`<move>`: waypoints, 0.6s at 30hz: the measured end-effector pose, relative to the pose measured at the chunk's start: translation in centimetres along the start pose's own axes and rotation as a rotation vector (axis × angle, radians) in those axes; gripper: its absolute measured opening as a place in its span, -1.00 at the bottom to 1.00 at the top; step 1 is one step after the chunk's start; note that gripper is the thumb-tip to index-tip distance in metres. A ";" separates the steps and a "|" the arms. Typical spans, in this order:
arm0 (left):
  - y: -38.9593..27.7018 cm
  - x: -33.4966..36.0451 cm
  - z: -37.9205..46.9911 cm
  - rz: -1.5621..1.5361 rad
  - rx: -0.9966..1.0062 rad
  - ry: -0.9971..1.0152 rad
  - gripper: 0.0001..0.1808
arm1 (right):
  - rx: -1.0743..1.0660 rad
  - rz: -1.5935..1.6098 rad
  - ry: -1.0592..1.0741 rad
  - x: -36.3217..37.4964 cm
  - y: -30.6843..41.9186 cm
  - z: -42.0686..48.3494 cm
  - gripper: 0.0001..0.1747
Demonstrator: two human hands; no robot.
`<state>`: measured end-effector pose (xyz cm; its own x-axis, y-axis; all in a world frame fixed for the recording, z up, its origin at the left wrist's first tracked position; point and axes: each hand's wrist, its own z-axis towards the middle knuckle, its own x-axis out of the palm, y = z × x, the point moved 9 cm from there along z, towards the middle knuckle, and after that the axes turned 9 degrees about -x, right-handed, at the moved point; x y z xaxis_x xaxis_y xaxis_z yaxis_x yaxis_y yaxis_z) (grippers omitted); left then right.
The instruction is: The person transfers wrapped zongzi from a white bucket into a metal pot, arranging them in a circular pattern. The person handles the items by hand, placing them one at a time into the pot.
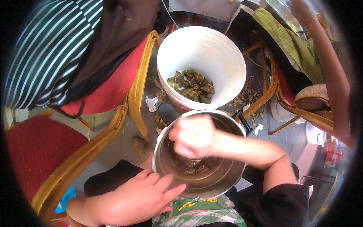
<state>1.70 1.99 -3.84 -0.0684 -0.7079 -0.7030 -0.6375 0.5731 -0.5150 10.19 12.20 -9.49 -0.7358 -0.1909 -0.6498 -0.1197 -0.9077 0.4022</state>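
Note:
A deep metal pot with a pale rim stands before me. On its floor lie several zongzi-like, leaf-wrapped parcels tied with string. My right hand is over the pot's mouth, fingers curled and blurred by motion; whether anything is inside it is hidden. My left hand rests on the near left of the rim, its fingers apart and reaching just over the edge. Beyond the pot stands a tall white plastic bucket, with more tied leaf parcels at its bottom.
A wooden chair with red upholstery on the left seats a person in a striped top. At right, another person's arm extends above a second chair. Leaf scraps and crumpled tissue litter the floor. A black pot handle juts out.

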 end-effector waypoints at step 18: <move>1.3 1.4 -0.9 -0.131 -0.052 0.119 -0.29 | 0.691 -0.118 1.505 16.8 -34.5 -18.8 0.14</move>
<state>0.13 1.37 -5.07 -0.0700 -0.8207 -0.5670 -0.6858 0.4523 -0.5701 14.52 33.30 -46.43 0.5095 -0.6772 -0.5308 -0.6805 -0.6947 0.2331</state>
